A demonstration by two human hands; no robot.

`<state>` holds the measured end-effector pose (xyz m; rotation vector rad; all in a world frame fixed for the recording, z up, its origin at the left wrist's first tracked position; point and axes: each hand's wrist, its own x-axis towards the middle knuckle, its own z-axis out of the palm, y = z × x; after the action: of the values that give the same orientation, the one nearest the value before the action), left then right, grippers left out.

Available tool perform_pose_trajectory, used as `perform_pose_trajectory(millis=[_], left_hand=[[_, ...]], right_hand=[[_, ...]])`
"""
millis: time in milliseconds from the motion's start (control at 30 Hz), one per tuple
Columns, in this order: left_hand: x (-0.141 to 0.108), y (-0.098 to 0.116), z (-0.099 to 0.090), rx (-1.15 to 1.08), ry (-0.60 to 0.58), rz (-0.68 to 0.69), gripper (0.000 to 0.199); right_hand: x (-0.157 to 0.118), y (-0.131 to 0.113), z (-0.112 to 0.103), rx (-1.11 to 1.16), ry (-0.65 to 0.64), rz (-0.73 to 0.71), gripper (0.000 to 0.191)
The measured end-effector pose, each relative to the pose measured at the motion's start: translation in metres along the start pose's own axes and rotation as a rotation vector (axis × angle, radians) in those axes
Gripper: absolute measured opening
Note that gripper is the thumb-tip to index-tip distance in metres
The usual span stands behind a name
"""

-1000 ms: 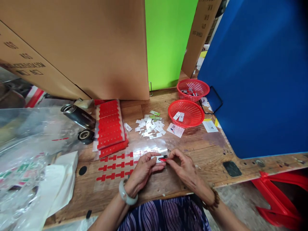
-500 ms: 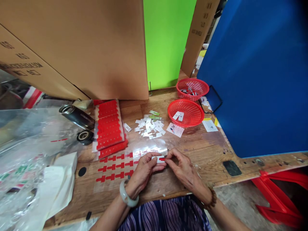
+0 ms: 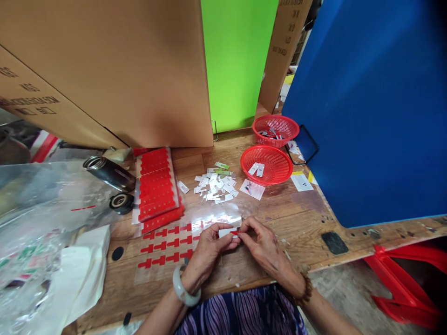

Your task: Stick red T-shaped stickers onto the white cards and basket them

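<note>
Because the white card [image 3: 225,232] is small (fiddly!), my left hand [image 3: 205,253] grips it near the bench's [image 3: 301,229] front edge, presumably steadying it while my right hand [image 3: 268,249] pinches the red tab [image 3: 235,232].

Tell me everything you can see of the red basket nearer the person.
The nearer red basket is round and shallow, with a flared, perforated wall that looks like plastic. It sits upright on the wooden table. Two small white pieces lie inside. Its front left edge overlaps a printed slip in this view. Whether it touches the basket behind, I can't tell.
</note>
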<state>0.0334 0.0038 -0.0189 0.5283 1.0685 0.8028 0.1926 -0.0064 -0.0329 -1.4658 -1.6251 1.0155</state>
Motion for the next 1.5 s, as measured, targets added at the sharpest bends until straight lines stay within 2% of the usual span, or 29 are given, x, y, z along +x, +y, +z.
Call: perform_pose_trajectory(millis=[233,367,500,767,1167,1500], left_hand=[[0.005,-0.006,-0.004,0.09,0.053,0.056,0.045],[0.005,-0.007,-0.006,0.124,0.062,0.113,0.04],[0.004,-0.004,-0.005,0.139,0.05,0.101,0.037],[-0.002,0.003,-0.002,0.069,0.041,-0.007,0.047],[0.0,0.0,-0.003,0.05,0.062,-0.008,0.045],[-0.001,0.003,-0.003,0.081,0.068,-0.018,0.047]], right_hand=[[0.0,-0.01,0.0,0.044,0.037,0.034,0.009],[-0.002,-0.021,-0.001,0.069,0.014,0.076,0.011],[-0.005,-0.026,-0.002,0.053,0.045,0.059,0.011],[-0.002,-0.02,-0.005,0.077,0.002,0.132,0.01],[-0.001,-0.014,0.002,-0.031,0.03,0.054,0.01],[0.0,-0.012,0.002,-0.042,0.018,0.057,0.011]])
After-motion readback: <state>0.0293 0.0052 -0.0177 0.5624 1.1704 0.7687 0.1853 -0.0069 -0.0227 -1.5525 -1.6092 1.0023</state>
